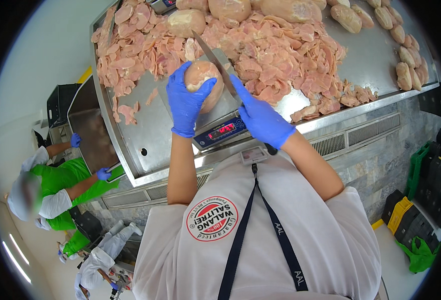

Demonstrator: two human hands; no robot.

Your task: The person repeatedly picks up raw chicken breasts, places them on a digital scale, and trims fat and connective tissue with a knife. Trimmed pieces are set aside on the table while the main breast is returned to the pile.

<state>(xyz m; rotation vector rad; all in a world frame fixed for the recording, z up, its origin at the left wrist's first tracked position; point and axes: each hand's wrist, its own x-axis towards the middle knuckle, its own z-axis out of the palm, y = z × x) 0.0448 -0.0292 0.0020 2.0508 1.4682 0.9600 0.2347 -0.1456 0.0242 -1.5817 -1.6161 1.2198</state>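
Observation:
A rounded pink ham (198,73) rests on the metal plate of a digital scale (222,133). My left hand (189,102), in a blue glove, is wrapped round its near left side, thumb across the front. My right hand (263,114), gloved in blue too, grips a long knife (213,59), its index finger stretched along the blade. The blade slants up and left past the ham's right side, with its tip beyond the ham; whether it touches the meat, I cannot tell. The knife's handle is mostly hidden under my right hand.
Thin meat slices (280,55) are heaped behind and on both sides of the scale. Whole hams (230,9) lie at the back, smaller pieces (404,75) at the right. The steel table (153,117) has a raised rim. A co-worker in a green apron (55,182) stands left beside a metal bin (94,135).

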